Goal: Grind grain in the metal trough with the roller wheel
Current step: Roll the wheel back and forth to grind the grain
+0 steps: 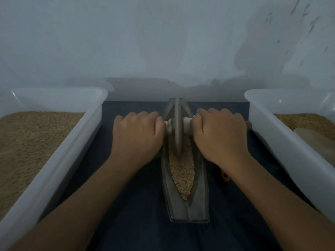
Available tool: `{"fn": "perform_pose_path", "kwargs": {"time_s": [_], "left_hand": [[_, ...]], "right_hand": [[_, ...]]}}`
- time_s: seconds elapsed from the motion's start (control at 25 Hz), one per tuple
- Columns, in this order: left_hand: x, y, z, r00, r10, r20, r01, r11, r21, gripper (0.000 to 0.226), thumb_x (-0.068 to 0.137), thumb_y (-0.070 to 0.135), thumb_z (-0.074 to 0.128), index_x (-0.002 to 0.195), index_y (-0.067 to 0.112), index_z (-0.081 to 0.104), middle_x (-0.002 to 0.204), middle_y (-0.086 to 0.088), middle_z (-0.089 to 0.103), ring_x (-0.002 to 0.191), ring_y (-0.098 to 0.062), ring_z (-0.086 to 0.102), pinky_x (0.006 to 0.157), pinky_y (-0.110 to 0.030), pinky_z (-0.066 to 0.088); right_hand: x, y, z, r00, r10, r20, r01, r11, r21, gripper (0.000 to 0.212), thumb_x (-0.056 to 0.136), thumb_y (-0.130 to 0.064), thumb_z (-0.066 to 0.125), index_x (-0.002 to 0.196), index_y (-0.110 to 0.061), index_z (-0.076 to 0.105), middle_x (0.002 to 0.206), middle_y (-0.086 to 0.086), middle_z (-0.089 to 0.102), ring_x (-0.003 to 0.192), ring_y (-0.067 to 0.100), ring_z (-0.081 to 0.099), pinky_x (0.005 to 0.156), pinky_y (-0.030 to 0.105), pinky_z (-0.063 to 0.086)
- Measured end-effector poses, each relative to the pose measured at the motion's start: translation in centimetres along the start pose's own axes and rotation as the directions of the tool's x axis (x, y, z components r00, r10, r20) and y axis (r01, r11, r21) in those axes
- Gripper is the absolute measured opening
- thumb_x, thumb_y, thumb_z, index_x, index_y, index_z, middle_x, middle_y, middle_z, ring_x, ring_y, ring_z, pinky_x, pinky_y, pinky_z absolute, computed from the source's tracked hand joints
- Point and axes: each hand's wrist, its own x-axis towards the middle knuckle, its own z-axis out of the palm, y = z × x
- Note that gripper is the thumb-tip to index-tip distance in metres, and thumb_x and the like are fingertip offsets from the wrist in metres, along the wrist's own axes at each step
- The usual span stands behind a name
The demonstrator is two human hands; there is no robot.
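A narrow boat-shaped metal trough (188, 211) lies lengthwise on a dark blue cloth, straight in front of me. Tan grain (182, 176) fills its groove on the near side. The grey roller wheel (177, 127) stands upright in the groove, in the far half of the trough. A pale wooden axle runs through the wheel's hub. My left hand (136, 131) is closed around the axle left of the wheel. My right hand (220, 133) grips the axle on the right, and the axle's end sticks out past it.
A white plastic tub (59, 160) holding grain stands at the left, and a second white tub (282, 138) with grain and a pale scoop (315, 142) at the right. A small yellow object (225, 176) lies under my right wrist. A pale wall rises close behind.
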Motion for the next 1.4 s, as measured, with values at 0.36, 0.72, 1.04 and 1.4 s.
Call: {"fn": "perform_pose_path", "kwargs": {"time_s": [0.36,0.72,1.04,1.4], "left_hand": [[-4.4,0.0,-2.7,0.991,0.131,-0.006,-0.131,0.991,0.004,0.028,0.107,0.042,0.021,0.087,0.035,0.038,0.079,0.011,0.038,0.069,-0.015,0.036,0.07,-0.037,0.029],[6.1,-0.2,0.6,0.966,0.06,0.252,-0.099,0.984,0.146,0.044,0.092,0.03,0.006,0.097,0.022,0.05,0.075,-0.001,0.034,0.072,-0.026,0.042,0.06,-0.034,0.032],[1.5,0.6,-1.5,0.963,0.209,0.17,-0.235,0.961,0.147,0.021,0.096,0.018,0.021,0.076,0.021,0.028,0.068,0.002,0.028,0.064,-0.022,0.043,0.065,-0.036,0.038],[-3.9,-0.2,-2.1,0.993,0.121,0.017,-0.121,0.993,0.002,0.035,0.107,0.042,0.019,0.08,0.032,0.039,0.072,0.011,0.04,0.064,-0.015,0.039,0.069,-0.038,0.04]], "right_hand": [[-5.4,1.6,-2.5,0.989,-0.145,0.019,0.142,0.983,0.113,0.034,0.106,-0.041,0.02,0.099,-0.036,0.053,0.084,-0.016,0.05,0.075,0.012,0.041,0.074,0.038,0.032],[6.1,2.3,1.8,0.956,-0.018,0.293,0.01,1.0,0.029,0.052,0.099,-0.044,0.014,0.069,-0.02,0.049,0.066,0.003,0.051,0.061,0.018,0.047,0.056,0.034,0.028],[-0.4,2.3,-0.2,0.976,-0.13,0.178,0.126,0.992,0.032,0.038,0.105,-0.041,0.013,0.08,-0.028,0.039,0.071,-0.01,0.039,0.062,0.009,0.038,0.059,0.034,0.025],[-5.0,1.2,-2.8,0.991,-0.129,0.023,0.128,0.991,0.05,0.028,0.1,-0.049,0.031,0.079,-0.031,0.032,0.075,-0.011,0.035,0.07,0.015,0.035,0.07,0.037,0.031]]}}
